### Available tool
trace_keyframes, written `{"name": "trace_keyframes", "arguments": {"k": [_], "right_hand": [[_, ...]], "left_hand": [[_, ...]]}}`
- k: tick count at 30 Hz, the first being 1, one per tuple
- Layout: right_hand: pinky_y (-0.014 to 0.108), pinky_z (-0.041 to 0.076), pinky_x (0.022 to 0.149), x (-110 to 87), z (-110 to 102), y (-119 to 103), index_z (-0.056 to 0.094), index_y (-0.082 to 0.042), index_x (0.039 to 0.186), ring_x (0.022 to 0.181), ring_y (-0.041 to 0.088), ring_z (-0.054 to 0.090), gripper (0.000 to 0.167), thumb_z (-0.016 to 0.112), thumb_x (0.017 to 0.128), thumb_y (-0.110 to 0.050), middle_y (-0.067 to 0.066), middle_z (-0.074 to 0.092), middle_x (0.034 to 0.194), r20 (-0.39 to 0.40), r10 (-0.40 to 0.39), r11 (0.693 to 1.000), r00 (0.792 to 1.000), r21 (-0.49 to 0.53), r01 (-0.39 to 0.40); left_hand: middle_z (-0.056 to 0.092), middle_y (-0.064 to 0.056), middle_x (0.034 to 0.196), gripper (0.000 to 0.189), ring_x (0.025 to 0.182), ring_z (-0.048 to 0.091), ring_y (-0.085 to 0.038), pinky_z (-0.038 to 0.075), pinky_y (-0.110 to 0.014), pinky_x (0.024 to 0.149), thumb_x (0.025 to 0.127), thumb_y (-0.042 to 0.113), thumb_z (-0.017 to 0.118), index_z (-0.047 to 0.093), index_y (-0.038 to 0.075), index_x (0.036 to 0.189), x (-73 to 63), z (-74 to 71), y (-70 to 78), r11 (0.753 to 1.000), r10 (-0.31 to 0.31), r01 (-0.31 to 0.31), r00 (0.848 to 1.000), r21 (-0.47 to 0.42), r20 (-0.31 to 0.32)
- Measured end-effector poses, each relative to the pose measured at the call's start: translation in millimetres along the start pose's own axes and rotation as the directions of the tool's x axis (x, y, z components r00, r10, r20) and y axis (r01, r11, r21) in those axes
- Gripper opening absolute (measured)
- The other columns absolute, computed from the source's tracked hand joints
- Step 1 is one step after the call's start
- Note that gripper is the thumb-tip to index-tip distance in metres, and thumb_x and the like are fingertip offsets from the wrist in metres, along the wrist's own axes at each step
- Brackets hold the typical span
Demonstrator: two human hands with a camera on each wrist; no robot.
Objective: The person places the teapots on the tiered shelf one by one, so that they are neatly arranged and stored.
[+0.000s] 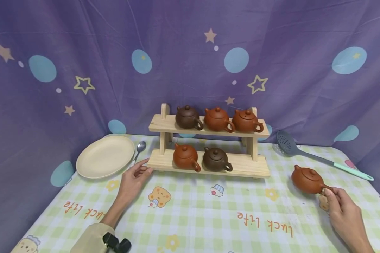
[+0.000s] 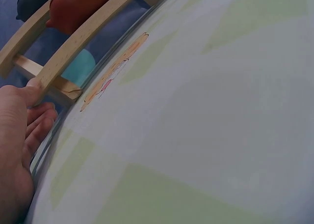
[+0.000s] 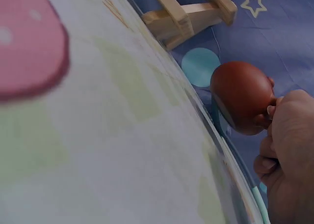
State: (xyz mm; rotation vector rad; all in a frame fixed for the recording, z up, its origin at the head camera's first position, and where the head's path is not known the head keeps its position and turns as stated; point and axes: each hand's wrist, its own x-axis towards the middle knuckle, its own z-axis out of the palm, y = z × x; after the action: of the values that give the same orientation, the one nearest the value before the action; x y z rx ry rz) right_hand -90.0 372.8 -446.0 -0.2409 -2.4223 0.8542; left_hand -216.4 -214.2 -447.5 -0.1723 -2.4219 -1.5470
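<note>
By its handle, my right hand holds a reddish-brown teapot above the right side of the table; the right wrist view also shows this teapot lifted. My left hand grips the left end of the lower board of a two-tier wooden rack, with the thumb at the board's end in the left wrist view. On the upper board stand a dark brown teapot and two reddish ones. The lower board carries a reddish teapot and a dark brown teapot.
A cream plate lies at the back left, with a spoon between it and the rack. To the rack's right rests a grey slotted spatula with a mint handle. A checked cloth covers the table; a purple curtain hangs behind.
</note>
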Motion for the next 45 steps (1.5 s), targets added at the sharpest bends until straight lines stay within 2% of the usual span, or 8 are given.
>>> {"name": "trace_keyframes", "arguments": {"k": [3,8,11,16,19,31,38,45], "right_hand": [[0.016,0.035,0.053,0.3,0.5,-3.9,0.063,0.005,0.113,0.068,-0.009,0.046,0.023,0.053,0.109,-0.015,-0.037,0.050,0.087,-0.014,-0.015,0.999,1.000,0.031,0.016],[0.013,0.035,0.056,0.1,2.0,-10.9,0.064,0.004,0.113,0.072,-0.011,0.046,0.021,0.054,0.108,-0.014,-0.042,0.049,0.090,-0.024,-0.029,0.998,0.999,0.061,0.030],[0.012,0.035,0.057,-0.7,3.1,-14.3,0.064,0.004,0.112,0.070,-0.009,0.046,0.020,0.054,0.108,-0.013,-0.038,0.052,0.087,-0.026,-0.039,0.997,0.999,0.063,0.041],[0.016,0.035,0.052,-1.9,3.8,-19.7,0.062,0.004,0.113,0.063,-0.003,0.047,0.020,0.053,0.109,-0.014,-0.013,0.059,0.073,-0.012,-0.049,0.994,0.999,0.093,0.050],[0.019,0.033,0.049,-2.6,4.0,-23.0,0.061,0.002,0.112,0.059,-0.001,0.045,0.018,0.052,0.110,-0.014,-0.005,0.057,0.069,-0.019,-0.058,0.991,0.998,0.118,0.059],[0.022,0.032,0.043,-3.1,8.0,-31.8,0.062,0.002,0.108,0.056,0.000,0.044,0.012,0.054,0.108,-0.007,-0.004,0.053,0.069,-0.056,-0.097,0.979,0.994,0.176,0.105],[0.027,0.026,0.043,-0.6,12.1,-35.8,0.064,0.000,0.107,0.052,0.003,0.036,0.009,0.057,0.106,-0.006,-0.011,0.046,0.069,-0.072,-0.104,0.984,0.992,0.139,0.113],[0.027,0.027,0.042,0.7,17.3,-42.6,0.064,0.001,0.107,0.052,0.002,0.037,0.008,0.057,0.106,-0.003,-0.010,0.047,0.070,-0.065,-0.143,0.974,0.988,0.169,0.152]], "left_hand": [[0.073,-0.012,0.102,0.046,0.091,0.068,-0.009,0.053,-0.015,0.085,0.100,0.027,0.073,0.064,0.008,0.141,0.1,0.0,-0.4,1.000,0.001,-0.001,1.000,0.003,-0.003],[0.073,-0.012,0.102,0.047,0.090,0.068,-0.009,0.053,-0.015,0.085,0.100,0.027,0.073,0.063,0.008,0.141,0.3,-0.1,-0.6,1.000,0.005,-0.005,1.000,0.004,-0.005],[0.073,-0.012,0.102,0.047,0.090,0.068,-0.009,0.053,-0.015,0.085,0.100,0.027,0.073,0.063,0.008,0.141,0.3,-0.1,-0.6,1.000,0.003,-0.003,1.000,0.001,-0.005],[0.073,-0.012,0.103,0.047,0.091,0.067,-0.009,0.052,-0.015,0.085,0.100,0.029,0.073,0.064,0.008,0.141,-0.1,-0.3,-1.0,1.000,-0.003,0.003,1.000,0.003,-0.002],[0.073,-0.012,0.103,0.047,0.091,0.068,-0.009,0.053,-0.015,0.086,0.100,0.029,0.073,0.064,0.008,0.141,-0.1,-0.4,-1.2,1.000,-0.002,0.002,1.000,0.001,-0.001],[0.072,-0.012,0.103,0.048,0.091,0.068,-0.010,0.053,-0.015,0.085,0.100,0.027,0.073,0.062,0.007,0.142,-0.8,-0.6,0.5,1.000,-0.011,0.011,1.000,0.009,0.000],[0.073,-0.012,0.103,0.049,0.091,0.068,-0.010,0.053,-0.015,0.085,0.100,0.027,0.073,0.062,0.007,0.142,-0.6,-0.2,1.3,1.000,-0.012,0.012,1.000,0.010,0.001],[0.073,-0.012,0.102,0.048,0.090,0.068,-0.010,0.053,-0.015,0.084,0.099,0.026,0.074,0.063,0.007,0.142,-0.2,0.0,1.3,1.000,0.001,-0.001,1.000,0.002,-0.001]]}}
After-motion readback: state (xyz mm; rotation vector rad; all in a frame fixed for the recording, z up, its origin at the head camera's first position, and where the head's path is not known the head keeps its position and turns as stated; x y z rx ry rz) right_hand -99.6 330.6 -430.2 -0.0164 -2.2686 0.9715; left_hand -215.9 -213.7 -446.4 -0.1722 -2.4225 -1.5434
